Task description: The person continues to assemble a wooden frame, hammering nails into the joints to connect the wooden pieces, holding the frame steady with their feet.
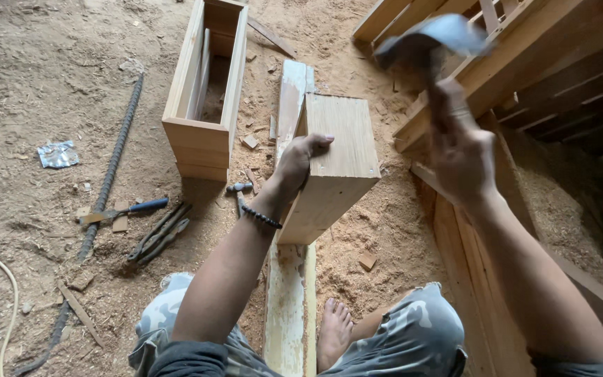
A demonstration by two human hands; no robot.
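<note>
**Box steadied, hammer up**

On the far left a steel rod (109, 174) lies in the sawdust, with a finished wooden box (207, 91) beside it. Your left hand (298, 162) clamps the half-built box (336, 164) on the plank (289, 307); its sides look joined, though nailing seems unfinished. Your right hand (460, 150) is closed on a raised, blurred hammer (430, 38)
</note>
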